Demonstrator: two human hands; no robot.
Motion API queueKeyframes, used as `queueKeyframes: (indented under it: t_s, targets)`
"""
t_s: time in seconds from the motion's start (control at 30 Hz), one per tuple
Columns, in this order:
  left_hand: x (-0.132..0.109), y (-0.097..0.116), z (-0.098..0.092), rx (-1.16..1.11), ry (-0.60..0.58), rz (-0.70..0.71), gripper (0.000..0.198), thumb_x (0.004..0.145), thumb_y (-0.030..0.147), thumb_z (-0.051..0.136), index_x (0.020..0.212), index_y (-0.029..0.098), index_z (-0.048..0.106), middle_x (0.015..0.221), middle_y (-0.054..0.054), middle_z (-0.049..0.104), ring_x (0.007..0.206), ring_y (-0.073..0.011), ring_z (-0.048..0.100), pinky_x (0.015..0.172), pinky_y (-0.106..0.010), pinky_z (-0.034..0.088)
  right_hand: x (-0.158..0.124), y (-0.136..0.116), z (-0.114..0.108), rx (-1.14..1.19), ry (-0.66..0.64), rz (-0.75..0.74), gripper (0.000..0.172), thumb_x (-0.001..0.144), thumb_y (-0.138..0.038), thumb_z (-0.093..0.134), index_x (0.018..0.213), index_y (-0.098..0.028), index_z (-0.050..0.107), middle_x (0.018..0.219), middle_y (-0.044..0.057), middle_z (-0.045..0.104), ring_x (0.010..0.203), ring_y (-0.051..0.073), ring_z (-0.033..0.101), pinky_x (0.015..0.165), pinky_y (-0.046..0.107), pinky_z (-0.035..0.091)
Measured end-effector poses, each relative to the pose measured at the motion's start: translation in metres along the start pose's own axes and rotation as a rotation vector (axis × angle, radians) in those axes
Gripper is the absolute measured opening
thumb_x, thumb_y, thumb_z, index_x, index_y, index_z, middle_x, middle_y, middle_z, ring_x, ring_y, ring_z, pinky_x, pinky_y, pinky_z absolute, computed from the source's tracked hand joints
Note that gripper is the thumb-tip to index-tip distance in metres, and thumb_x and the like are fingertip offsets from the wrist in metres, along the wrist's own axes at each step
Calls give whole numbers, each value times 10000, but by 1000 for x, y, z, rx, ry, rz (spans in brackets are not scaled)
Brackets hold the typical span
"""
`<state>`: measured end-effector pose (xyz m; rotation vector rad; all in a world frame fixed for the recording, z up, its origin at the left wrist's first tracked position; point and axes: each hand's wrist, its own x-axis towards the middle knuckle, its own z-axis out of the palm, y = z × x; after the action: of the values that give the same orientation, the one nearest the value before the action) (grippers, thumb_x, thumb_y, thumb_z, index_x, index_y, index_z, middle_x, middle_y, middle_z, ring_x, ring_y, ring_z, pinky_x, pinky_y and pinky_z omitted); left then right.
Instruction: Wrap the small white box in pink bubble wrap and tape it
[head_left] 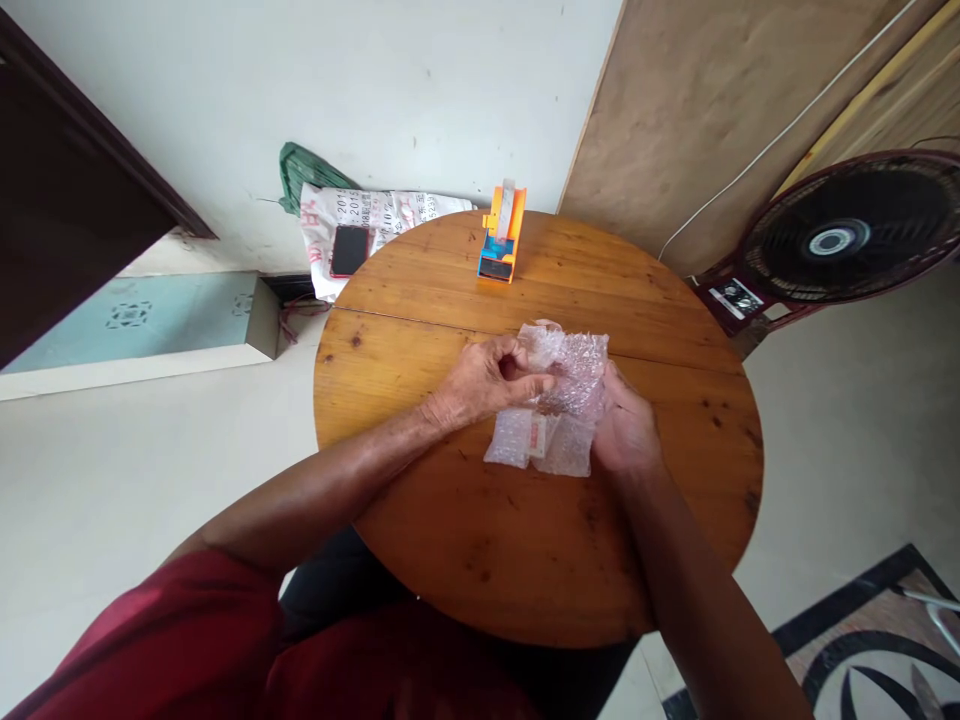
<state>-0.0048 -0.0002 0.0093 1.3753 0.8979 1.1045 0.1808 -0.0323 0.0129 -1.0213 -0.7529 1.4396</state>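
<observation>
A sheet of clear bubble wrap (576,372) lies on the round wooden table (480,560), its upper part raised between my hands. On its lower part rests a small pale box (538,437) with red print, partly covered by the wrap. At the wrap's left edge, my left hand (487,380) is curled, with thumb and fingers closed on the plastic. My right hand (628,420) grips the wrap's right edge, its fingertips partly hidden behind the sheet.
An orange and blue tape dispenser (502,235) stands near the table's far edge. Beyond it, a phone (349,250) lies on a white printed sack (390,212), with a green bag (311,172) behind. A large fan (840,240) stands at the right.
</observation>
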Motion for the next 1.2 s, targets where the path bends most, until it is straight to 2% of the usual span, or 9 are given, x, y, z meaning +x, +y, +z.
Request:
queueKeyframes:
  t_s: [0.13, 0.23, 0.33, 0.53, 0.7, 0.8, 0.93, 1.07, 1.2]
  targets:
    - [-1, -5, 4, 129, 6, -15, 447, 575, 411, 924, 728, 184, 571, 614, 57, 474, 575, -77, 375, 545, -244, 268, -3, -1, 6, -13, -38, 25, 344, 764, -543, 714, 958, -259, 717, 1039, 51, 777, 1006, 281, 725, 888, 463, 599]
    - [1, -4, 4, 8, -85, -33, 432, 637, 460, 878, 702, 172, 563, 615, 53, 506, 568, -70, 411, 546, -230, 306, 0, 2, 0, -11, -33, 5, 308, 792, -533, 698, 925, -255, 709, 987, 38, 778, 961, 264, 733, 890, 452, 596]
    - [5, 0, -2, -195, -135, -86, 413, 664, 493, 852, 695, 158, 612, 653, 30, 579, 597, -80, 489, 591, -232, 391, 9, 8, -13, 13, 71, -54, 252, 780, -498, 728, 862, -262, 688, 917, 8, 769, 867, 229, 731, 847, 413, 603]
    - [26, -8, -23, -586, 118, -329, 367, 583, 375, 885, 679, 161, 602, 653, 17, 621, 589, -103, 547, 605, -253, 449, 26, 17, -39, 2, 252, -173, 266, 777, -495, 727, 804, -244, 642, 846, -2, 745, 729, 182, 696, 681, 336, 586]
    - [33, -21, -26, -483, 242, -327, 388, 593, 340, 882, 628, 166, 537, 598, 42, 554, 535, -79, 477, 565, -240, 395, 30, 18, -45, -56, 292, -273, 278, 763, -463, 751, 758, -232, 596, 774, -20, 698, 649, 149, 646, 626, 300, 546]
    - [33, -22, -26, -305, 284, -206, 362, 678, 388, 844, 681, 170, 555, 619, 44, 535, 538, -74, 451, 563, -235, 365, 32, 15, -46, -90, 282, -256, 296, 753, -469, 761, 765, -227, 591, 760, -29, 679, 606, 138, 611, 610, 303, 531]
    - [26, -14, -25, 70, 399, 182, 258, 782, 386, 757, 871, 193, 611, 790, 5, 608, 716, -122, 554, 715, -264, 431, 35, 10, -45, -149, 291, -287, 300, 718, -465, 785, 779, -218, 625, 725, -45, 656, 595, 118, 588, 608, 280, 516]
    - [7, 3, -21, 539, 186, 520, 219, 873, 419, 594, 878, 203, 633, 880, -49, 681, 867, -201, 605, 864, -374, 455, 36, 8, -40, -167, 324, -335, 312, 668, -461, 817, 728, -203, 652, 675, -51, 622, 577, 97, 551, 565, 243, 486]
    - [-8, 18, -17, 779, 168, 641, 239, 865, 398, 553, 952, 204, 663, 974, -74, 703, 1002, -261, 600, 946, -458, 432, 35, 8, -37, -157, 346, -326, 305, 659, -457, 827, 735, -206, 670, 680, -49, 630, 573, 94, 539, 555, 238, 478]
